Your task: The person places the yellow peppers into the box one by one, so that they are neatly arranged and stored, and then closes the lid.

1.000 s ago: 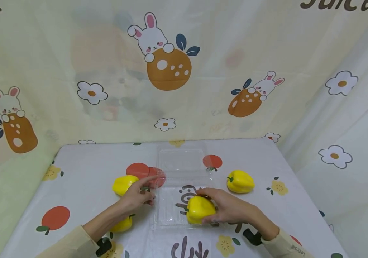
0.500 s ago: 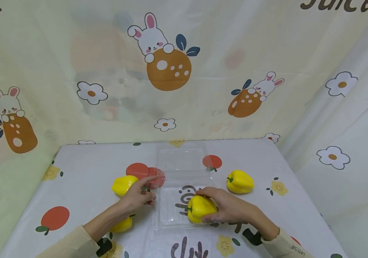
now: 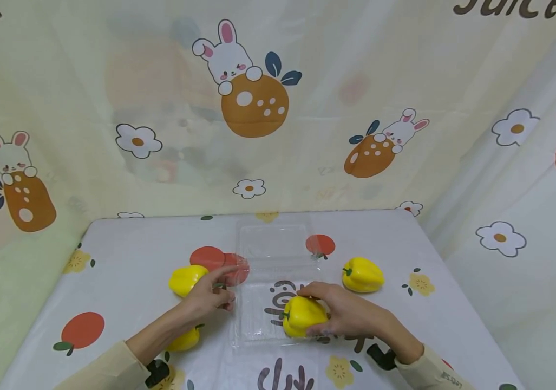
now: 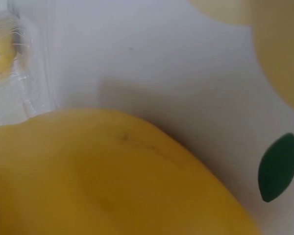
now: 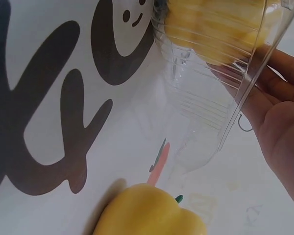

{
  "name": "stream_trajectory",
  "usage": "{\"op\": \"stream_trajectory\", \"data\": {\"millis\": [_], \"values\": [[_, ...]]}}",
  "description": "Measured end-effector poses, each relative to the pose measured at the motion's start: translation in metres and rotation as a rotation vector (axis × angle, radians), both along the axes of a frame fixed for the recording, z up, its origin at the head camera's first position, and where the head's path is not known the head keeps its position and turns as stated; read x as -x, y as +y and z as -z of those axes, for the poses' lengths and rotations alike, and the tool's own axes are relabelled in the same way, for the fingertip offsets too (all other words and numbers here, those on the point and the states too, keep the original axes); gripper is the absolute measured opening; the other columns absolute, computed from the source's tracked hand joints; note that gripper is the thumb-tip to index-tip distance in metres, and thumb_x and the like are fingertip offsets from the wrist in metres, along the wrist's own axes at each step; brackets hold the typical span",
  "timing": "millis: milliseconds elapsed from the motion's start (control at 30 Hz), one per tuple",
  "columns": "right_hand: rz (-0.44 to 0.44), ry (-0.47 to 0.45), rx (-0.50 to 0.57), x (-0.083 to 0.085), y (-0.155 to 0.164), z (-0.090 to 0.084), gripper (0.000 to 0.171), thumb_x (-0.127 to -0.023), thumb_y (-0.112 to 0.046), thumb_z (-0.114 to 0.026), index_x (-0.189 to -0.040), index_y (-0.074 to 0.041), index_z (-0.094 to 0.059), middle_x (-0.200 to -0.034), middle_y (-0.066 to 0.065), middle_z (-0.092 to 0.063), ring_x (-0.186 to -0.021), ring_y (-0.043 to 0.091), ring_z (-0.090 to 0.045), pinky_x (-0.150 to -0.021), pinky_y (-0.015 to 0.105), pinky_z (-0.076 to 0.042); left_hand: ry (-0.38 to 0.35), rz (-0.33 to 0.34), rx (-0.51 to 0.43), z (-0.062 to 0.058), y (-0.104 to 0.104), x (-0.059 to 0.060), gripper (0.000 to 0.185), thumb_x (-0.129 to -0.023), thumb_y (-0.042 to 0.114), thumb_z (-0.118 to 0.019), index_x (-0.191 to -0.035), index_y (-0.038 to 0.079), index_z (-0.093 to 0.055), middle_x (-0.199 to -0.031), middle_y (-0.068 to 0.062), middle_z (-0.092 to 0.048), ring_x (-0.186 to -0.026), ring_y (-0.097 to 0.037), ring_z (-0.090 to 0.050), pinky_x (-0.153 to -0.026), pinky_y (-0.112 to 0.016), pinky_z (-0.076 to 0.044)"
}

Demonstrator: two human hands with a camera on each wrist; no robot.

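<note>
A yellow bell pepper (image 3: 302, 316) sits in the base of a clear plastic clamshell box (image 3: 253, 325), at its near right side. My right hand (image 3: 346, 311) grips this pepper from the right, thumb in front and fingers behind. Through the box's ribbed wall (image 5: 201, 105), the right wrist view shows the pepper with fingers against it. My left hand (image 3: 204, 298) is at the box's left edge, index finger stretched to the rim and thumb lower down. Under the left wrist, another yellow pepper (image 4: 98, 176) fills much of that wrist's view.
The box's lid (image 3: 276, 241) lies folded back, away from me. Two yellow peppers lie on the left, one far (image 3: 186, 279) and one near (image 3: 183, 340), both partly hidden by the left arm. Another pepper (image 3: 362, 274) lies right of the box. A printed curtain (image 3: 307, 162) closes the back.
The held pepper has shifted very slightly to the right with its stem turned a little. Both hands stay almost where they were.
</note>
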State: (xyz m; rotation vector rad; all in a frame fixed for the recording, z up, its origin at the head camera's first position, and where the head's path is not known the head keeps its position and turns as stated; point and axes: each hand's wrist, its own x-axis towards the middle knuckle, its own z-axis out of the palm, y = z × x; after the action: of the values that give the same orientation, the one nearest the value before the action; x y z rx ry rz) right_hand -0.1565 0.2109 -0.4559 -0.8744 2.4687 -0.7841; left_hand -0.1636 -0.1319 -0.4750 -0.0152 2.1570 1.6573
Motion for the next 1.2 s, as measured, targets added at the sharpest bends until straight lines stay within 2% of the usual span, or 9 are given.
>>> {"op": "stream_trajectory", "data": {"millis": [100, 233, 467, 633, 833, 1000, 1200], "values": [[-0.003, 0.005, 0.0, 0.0, 0.0, 0.001, 0.077, -0.088, -0.05, -0.084, -0.15, -0.013, -0.057, -0.146, -0.007, -0.063, -0.132, 0.016, -0.062, -0.117, 0.049, -0.051, -0.003, -0.001, 0.0, -0.001, 0.0, 0.0, 0.064, -0.098, -0.007, -0.062, -0.157, 0.013, -0.05, -0.134, -0.024, -0.056, -0.078, -0.02, -0.065, -0.081, -0.034, -0.066], [0.006, 0.007, 0.005, 0.001, 0.002, 0.002, 0.08, -0.088, -0.051, -0.084, -0.151, -0.011, -0.055, -0.15, 0.001, -0.062, -0.135, 0.022, -0.062, -0.117, 0.05, -0.051, -0.005, 0.005, 0.0, -0.001, 0.0, 0.0, 0.064, -0.098, -0.006, -0.063, -0.157, 0.014, -0.049, -0.134, -0.024, -0.055, -0.079, -0.02, -0.065, -0.081, -0.033, -0.066], [0.031, -0.029, 0.063, 0.002, 0.006, 0.001, 0.082, -0.089, -0.049, -0.083, -0.153, -0.009, -0.053, -0.155, 0.01, -0.059, -0.138, 0.032, -0.062, -0.114, 0.049, -0.052, 0.0, 0.009, -0.001, -0.001, -0.001, 0.0, 0.064, -0.098, -0.007, -0.061, -0.157, 0.013, -0.048, -0.134, -0.024, -0.055, -0.078, -0.02, -0.065, -0.081, -0.033, -0.065], [0.015, -0.038, 0.115, 0.002, 0.014, -0.001, 0.077, -0.089, -0.048, -0.083, -0.153, -0.018, -0.053, -0.156, 0.007, -0.058, -0.139, 0.031, -0.06, -0.115, 0.047, -0.052, 0.003, 0.002, 0.002, -0.004, 0.0, 0.0, 0.064, -0.098, -0.008, -0.061, -0.158, 0.012, -0.048, -0.134, -0.025, -0.054, -0.077, -0.02, -0.064, -0.08, -0.033, -0.065], [0.048, -0.052, 0.17, 0.003, 0.025, -0.005, 0.077, -0.088, -0.047, -0.084, -0.153, -0.019, -0.053, -0.155, 0.008, -0.059, -0.14, 0.032, -0.06, -0.113, 0.047, -0.054, 0.004, 0.007, -0.009, -0.005, 0.0, 0.001, 0.065, -0.098, -0.009, -0.06, -0.158, 0.011, -0.047, -0.133, -0.025, -0.053, -0.078, -0.02, -0.063, -0.08, -0.032, -0.065], [0.086, -0.011, 0.202, 0.006, 0.034, -0.01, 0.072, -0.089, -0.044, -0.084, -0.151, -0.023, -0.055, -0.149, 0.002, -0.063, -0.133, 0.032, -0.064, -0.107, 0.047, -0.058, 0.002, 0.025, -0.012, -0.003, -0.001, 0.001, 0.065, -0.098, -0.008, -0.059, -0.159, 0.01, -0.045, -0.136, -0.026, -0.053, -0.078, -0.02, -0.063, -0.08, -0.033, -0.065], [0.118, 0.059, 0.29, 0.008, 0.043, -0.013, 0.068, -0.088, -0.033, -0.087, -0.148, -0.017, -0.058, -0.144, 0.002, -0.066, -0.126, 0.024, -0.067, -0.101, 0.042, -0.062, -0.003, 0.024, -0.001, -0.004, -0.001, 0.002, 0.065, -0.097, -0.009, -0.059, -0.158, 0.011, -0.047, -0.137, -0.026, -0.054, -0.077, -0.02, -0.063, -0.079, -0.033, -0.065]]}}
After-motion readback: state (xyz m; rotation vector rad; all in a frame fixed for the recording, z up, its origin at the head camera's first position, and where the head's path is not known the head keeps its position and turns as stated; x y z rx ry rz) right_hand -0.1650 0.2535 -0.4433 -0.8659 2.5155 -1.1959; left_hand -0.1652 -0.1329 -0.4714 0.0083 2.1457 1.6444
